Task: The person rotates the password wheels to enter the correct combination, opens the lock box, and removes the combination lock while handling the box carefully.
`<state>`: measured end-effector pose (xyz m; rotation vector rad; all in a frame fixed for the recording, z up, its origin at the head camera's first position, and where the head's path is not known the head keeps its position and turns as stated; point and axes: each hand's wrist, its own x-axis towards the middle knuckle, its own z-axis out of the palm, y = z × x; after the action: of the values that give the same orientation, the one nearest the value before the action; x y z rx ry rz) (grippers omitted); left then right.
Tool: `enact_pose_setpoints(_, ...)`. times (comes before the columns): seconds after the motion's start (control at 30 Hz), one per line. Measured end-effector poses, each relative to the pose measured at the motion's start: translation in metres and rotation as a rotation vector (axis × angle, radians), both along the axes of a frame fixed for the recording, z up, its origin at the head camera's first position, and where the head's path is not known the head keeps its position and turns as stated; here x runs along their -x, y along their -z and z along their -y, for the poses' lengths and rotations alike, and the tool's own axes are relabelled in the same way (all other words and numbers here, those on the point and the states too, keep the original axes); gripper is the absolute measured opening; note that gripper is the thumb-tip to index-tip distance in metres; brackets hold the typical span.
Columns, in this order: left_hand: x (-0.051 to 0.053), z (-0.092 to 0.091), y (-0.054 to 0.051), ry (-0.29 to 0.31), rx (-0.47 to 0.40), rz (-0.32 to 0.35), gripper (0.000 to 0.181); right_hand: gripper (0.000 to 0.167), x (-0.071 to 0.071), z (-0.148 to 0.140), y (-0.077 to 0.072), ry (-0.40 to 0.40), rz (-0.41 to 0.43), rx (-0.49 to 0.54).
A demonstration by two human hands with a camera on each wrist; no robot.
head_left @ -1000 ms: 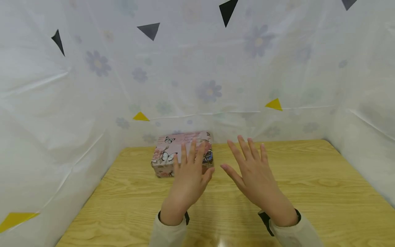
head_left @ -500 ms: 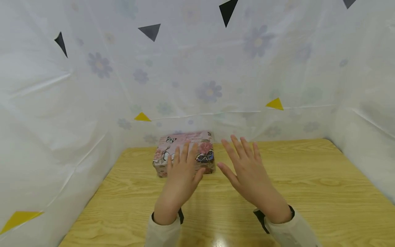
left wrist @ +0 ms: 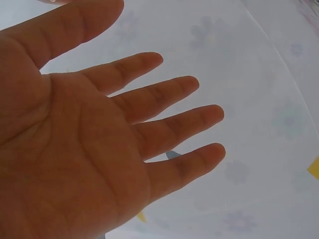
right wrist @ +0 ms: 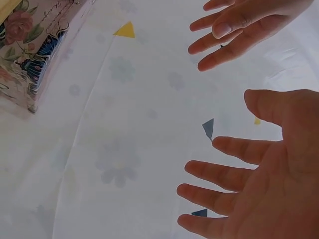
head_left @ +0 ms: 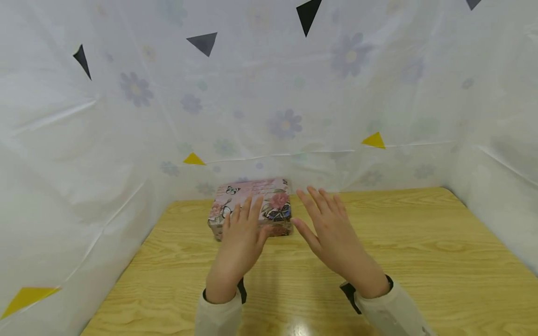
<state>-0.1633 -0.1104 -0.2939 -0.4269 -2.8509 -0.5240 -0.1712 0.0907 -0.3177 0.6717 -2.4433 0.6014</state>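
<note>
We see a yellow, flat, wood-grained table [head_left: 420, 256], smooth and slightly glossy. The white flower-printed sheet [head_left: 319, 93] looks like creased, shiny plastic; the pink butterfly-printed rectangular box [head_left: 273, 190] appears smooth; the cream sleeves [head_left: 218, 319] seem matt cloth.

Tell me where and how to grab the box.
Probably by its left and right ends: bring the left hand in from the left and the right hand from the right. The box lies flat, looks wider than deep, and has the sheet close behind.
</note>
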Motion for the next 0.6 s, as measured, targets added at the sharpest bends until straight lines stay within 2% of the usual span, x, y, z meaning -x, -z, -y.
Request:
enact_pose_setpoints(0.27,0.003,0.005,0.002,-0.006,-0.011,0.024,0.056,0.059,0.006,0.008,0.002,-0.024,0.009,0.018)
enact_pose_setpoints(0.43,0.006,0.007,0.004,0.000,0.000,-0.003,0.053,0.057,0.009,0.013,0.003,-0.043,0.010,0.030)
enact_pose_setpoints(0.6,0.010,0.009,0.006,0.002,0.003,-0.021,0.050,0.057,0.013,0.019,0.004,-0.064,-0.027,0.040)
